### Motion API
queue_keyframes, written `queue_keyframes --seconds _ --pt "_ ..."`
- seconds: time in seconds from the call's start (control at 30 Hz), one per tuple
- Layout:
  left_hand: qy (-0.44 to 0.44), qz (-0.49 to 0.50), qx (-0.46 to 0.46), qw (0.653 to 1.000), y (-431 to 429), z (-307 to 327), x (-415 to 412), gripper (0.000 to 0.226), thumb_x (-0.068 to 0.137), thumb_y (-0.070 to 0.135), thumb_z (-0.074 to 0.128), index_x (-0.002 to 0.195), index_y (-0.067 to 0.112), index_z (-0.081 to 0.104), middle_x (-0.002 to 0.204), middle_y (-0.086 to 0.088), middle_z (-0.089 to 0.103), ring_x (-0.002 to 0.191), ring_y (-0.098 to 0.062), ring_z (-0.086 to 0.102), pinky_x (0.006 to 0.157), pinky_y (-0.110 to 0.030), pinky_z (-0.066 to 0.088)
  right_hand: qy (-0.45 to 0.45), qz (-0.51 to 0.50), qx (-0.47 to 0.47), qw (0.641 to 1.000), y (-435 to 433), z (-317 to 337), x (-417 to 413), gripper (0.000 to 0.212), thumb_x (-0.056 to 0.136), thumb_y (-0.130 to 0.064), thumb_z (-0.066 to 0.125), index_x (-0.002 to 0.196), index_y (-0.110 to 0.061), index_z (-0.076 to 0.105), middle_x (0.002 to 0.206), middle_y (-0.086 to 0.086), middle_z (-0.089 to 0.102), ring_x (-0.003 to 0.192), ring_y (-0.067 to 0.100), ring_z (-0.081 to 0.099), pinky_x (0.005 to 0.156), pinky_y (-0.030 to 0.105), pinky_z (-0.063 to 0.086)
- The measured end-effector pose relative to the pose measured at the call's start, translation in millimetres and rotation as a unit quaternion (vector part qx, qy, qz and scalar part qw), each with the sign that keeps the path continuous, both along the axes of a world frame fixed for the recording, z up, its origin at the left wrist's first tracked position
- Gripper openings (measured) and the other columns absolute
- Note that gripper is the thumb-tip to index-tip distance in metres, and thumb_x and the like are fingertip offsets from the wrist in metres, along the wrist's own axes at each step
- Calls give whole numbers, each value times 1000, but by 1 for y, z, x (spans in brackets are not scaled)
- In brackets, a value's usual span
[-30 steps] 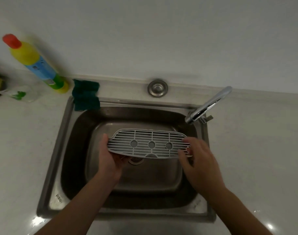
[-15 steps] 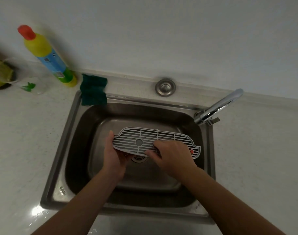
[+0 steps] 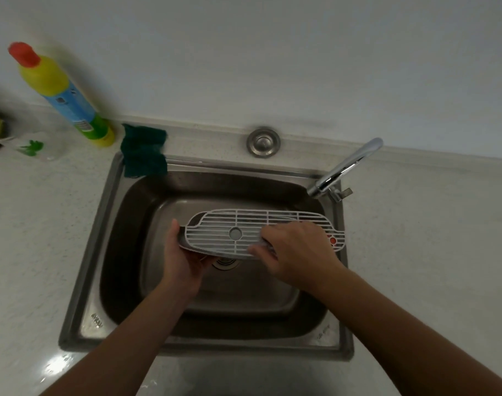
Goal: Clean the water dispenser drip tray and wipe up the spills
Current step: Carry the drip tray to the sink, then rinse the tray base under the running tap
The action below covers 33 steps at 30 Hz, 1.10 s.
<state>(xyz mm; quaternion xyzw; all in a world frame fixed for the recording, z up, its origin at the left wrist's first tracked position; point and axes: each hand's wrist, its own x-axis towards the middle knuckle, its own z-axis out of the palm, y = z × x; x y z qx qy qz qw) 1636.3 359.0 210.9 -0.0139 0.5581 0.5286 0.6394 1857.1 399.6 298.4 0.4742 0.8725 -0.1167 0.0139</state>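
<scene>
our left hand [image 3: 184,261] grips the tray [image 3: 215,238] over the sink [image 3: 84,281]; our right hand [image 3: 298,252] has moved inward, its grip pinching the middle, so we judge washing is starting.

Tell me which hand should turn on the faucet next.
Right, probably: the right hand sits atop the drip tray nearer the faucet, while the left hand grips its left end.

Home kitchen: steel sink [image 3: 107,224], faucet [image 3: 344,170], detergent bottle [image 3: 64,95].
</scene>
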Motion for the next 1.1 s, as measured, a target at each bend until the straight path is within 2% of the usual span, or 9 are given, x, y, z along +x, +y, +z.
queue_keyframes --seconds 0.2,0.37,0.43,0.5,0.57,0.63,0.77,0.9,1.1 --pt "-15 42 -9 999 -9 -2 -3 39 90 64 55 88 38 83 104 -7 81 98 -29 77 77 -49 62 -9 -91 35 995 -12 25 59 45 97 -69 35 89 -33 61 71 -14 59 59 5 55 62 27 51" --pt "2 56 -8 998 -21 1 -3 38 88 64 59 102 37 81 108 -6 80 112 -35 70 81 -54 61 -23 -240 31 970 -19 10 123 32 96 -60 55 80 -33 60 63 -13 57 54 0 52 52 20 38" --pt "-2 64 -8 998 -27 4 -3 44 88 65 58 112 34 78 112 -7 79 115 -36 69 79 -54 61 -37 -290 10 956 -23 -8 146 36 97 -60 54 80 -30 62 62 -12 57 54 2 54 52 22 40" --pt "-8 67 -6 998 -33 8 -1 44 89 66 56 106 34 81 111 -7 80 112 -35 70 76 -51 62 -67 -329 -10 942 -29 -29 163 39 97 -63 51 80 -29 62 62 -12 57 53 4 54 51 22 41" --pt "-17 71 -5 997 -39 10 0 43 89 65 57 100 33 83 110 -9 80 111 -34 70 73 -50 62 -90 -350 -22 932 -39 -48 173 42 97 -65 50 76 -30 59 60 -11 56 52 4 53 49 21 36" --pt "-21 80 -6 997 -45 13 4 44 87 63 59 106 30 80 116 -12 78 112 -36 69 72 -51 62 -96 -356 -20 929 -50 -64 180 44 96 -65 51 71 -30 55 57 -12 53 48 3 50 46 19 29" --pt "-14 96 -11 995 -57 18 10 45 88 63 60 119 32 67 125 -14 70 116 -37 65 79 -53 61 -53 -379 4 924 -64 -78 183 48 93 -68 54 65 -29 49 51 -11 50 44 3 49 45 18 32" --pt "-24 103 -9 994 -64 21 14 50 90 63 57 127 29 64 131 -16 66 120 -38 62 84 -54 59 -6 -411 -13 911 -73 -84 189 35 90 -66 61 80 -32 61 64 -14 60 57 5 57 54 23 44" --pt "-8 101 -5 995 -64 27 15 51 92 62 57 130 28 62 132 -17 65 122 -38 61 91 -56 57 52 -477 -18 877 -81 -77 192 31 92 -57 65 91 -27 56 66 -13 58 56 6 54 53 21 34"
